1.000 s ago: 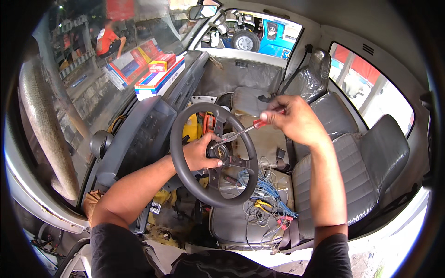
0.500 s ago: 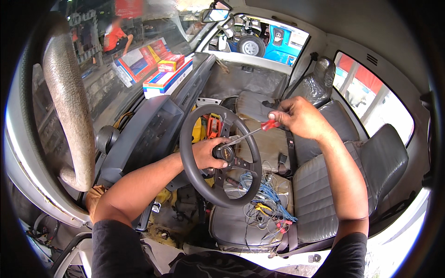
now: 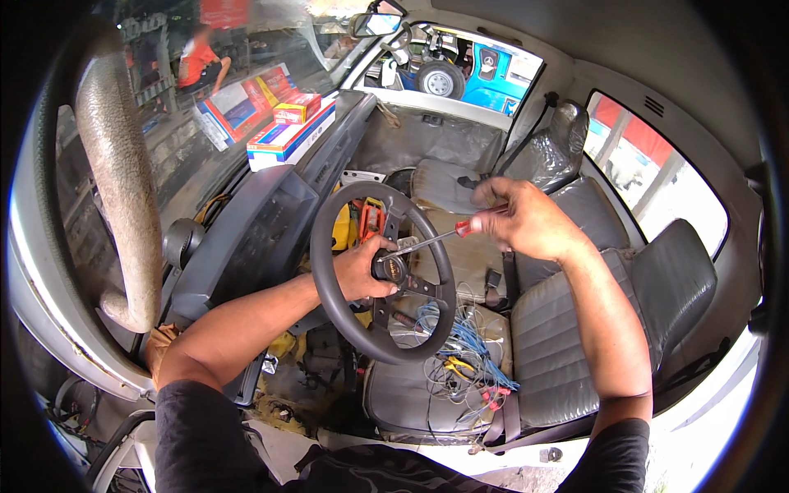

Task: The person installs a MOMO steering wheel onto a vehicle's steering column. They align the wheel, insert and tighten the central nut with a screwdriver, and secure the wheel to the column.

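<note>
In front of me stands a black steering wheel (image 3: 322,283). My left hand (image 3: 359,271) reaches through its rim and grips the round black horn button (image 3: 394,269) at the hub, thumb on the near side and fingers on the far side. My right hand (image 3: 530,220) is to the right of the rim, its thumb and fingers closed on the red handle of a screwdriver (image 3: 427,242); its upper fingers are bent and slightly blurred. The metal shaft slants down leftward across the rim. Its tip meets the edge of the horn button beside my left fingers.
A tangle of blue and grey wires (image 3: 456,337) lies on the grey seat (image 3: 419,398). Boxes (image 3: 288,140) sit on the dashboard (image 3: 255,226). Yellow and orange things (image 3: 371,220) show behind the wheel. Through the windscreen, a person in red (image 3: 197,64) sits outside.
The right hand's upper fingers have lifted and spread, and its grip on the handle has shifted. The screwdriver's handle end is slightly lower. My left hand stays on the horn button.
</note>
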`<state>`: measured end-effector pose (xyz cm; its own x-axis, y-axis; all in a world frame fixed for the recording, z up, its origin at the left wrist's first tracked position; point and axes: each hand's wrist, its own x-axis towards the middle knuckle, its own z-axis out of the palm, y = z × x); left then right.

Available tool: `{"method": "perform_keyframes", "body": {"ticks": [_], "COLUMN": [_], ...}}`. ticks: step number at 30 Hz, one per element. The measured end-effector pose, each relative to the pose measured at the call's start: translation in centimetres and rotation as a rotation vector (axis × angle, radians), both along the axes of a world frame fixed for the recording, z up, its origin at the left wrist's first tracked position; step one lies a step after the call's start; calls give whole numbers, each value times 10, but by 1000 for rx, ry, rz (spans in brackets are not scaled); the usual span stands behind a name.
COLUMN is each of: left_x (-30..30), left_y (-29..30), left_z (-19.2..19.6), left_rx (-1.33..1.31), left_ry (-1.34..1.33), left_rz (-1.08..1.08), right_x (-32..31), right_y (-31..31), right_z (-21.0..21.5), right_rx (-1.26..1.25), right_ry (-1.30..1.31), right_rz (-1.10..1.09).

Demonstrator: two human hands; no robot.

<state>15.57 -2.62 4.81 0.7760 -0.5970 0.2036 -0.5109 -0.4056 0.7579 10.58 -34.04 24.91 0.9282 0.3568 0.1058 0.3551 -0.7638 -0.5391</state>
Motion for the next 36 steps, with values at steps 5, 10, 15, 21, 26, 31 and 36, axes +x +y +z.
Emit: {"method": "perform_keyframes", "body": {"ticks": [5,10,15,21,26,31,36], "left_x": [0,-17,-67,-97,-91,-79,-62], "left_y": [15,61,46,10,10,15,22], "left_z": [-9,42,88,81,76,78,83], "left_rx": [-337,-788,-799,-590,-628,-586,-623], "left_ry": [240,660,606,266,224,245,301], "left_rz": [-56,490,334,636,636,664,609], "right_x": [10,21,22,17,3,9,14], "right_y": [-4,-11,-11,-3,-3,-3,-5], "right_z": [-6,-12,-17,-15,-10,-10,-22], "right_rx": [84,55,257,-27,237,1,11], "right_ry": [-143,-3,-39,-295,-345,-287,-234], "right_rz": [208,47,138,90,259,73,-63]}}
